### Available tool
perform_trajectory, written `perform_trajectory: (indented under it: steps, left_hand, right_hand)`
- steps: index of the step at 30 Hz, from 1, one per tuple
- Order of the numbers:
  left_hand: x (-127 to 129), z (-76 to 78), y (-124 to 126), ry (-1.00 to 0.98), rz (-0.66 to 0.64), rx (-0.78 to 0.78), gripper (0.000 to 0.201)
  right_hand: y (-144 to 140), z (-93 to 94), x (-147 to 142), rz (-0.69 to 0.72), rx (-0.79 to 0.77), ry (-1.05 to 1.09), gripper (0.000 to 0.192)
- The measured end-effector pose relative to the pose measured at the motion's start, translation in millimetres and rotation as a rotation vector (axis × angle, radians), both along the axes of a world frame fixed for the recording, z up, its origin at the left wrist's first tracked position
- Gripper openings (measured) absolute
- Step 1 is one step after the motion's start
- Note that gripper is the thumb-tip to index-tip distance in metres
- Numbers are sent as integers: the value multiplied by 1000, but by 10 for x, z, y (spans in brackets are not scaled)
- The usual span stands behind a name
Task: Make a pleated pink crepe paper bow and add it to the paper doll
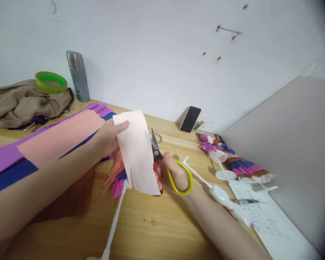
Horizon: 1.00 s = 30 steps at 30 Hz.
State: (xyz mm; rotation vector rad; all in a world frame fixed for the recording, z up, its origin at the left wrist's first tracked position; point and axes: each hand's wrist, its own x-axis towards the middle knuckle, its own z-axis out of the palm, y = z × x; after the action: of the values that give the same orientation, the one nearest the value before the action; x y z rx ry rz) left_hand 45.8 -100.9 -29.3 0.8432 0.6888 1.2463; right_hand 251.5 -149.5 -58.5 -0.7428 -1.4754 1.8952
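My left hand [110,135] pinches the upper left part of a folded strip of white crepe paper [137,151], thumb on its face. The strip hangs at a slant above the table. In my right hand [176,171] is a pair of scissors [188,180] with one yellow and one red handle loop. Their dark blades stand apart at the strip's right edge; whether they touch the paper I cannot tell. Behind and below the strip, a pleated pink, blue and magenta paper piece [117,178] sits at the top of a white plastic stand [115,216].
Purple, blue and peach paper sheets [62,135] lie at left, near a brown cloth [24,103], a tape roll [51,82] and a flask [79,79]. A phone [190,119] leans on the wall. Right are paper-skirted figures [242,164], a white plastic tool [229,202] and a written sheet [276,216].
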Motion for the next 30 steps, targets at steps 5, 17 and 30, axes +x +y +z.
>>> perform_trajectory:
  steps: [5,17,30]
  left_hand:
    - [11,-8,-15,18,-30,17,28]
    - [129,-28,-137,-29,-206,162,24]
    - [135,-56,-128,-12,-107,140,26]
  right_hand:
    - [5,-11,18,-19,-73,2,69]
    - [-8,20,-2,-69,-24,45,68]
    - [46,-57,46,-67,-11,-23,76]
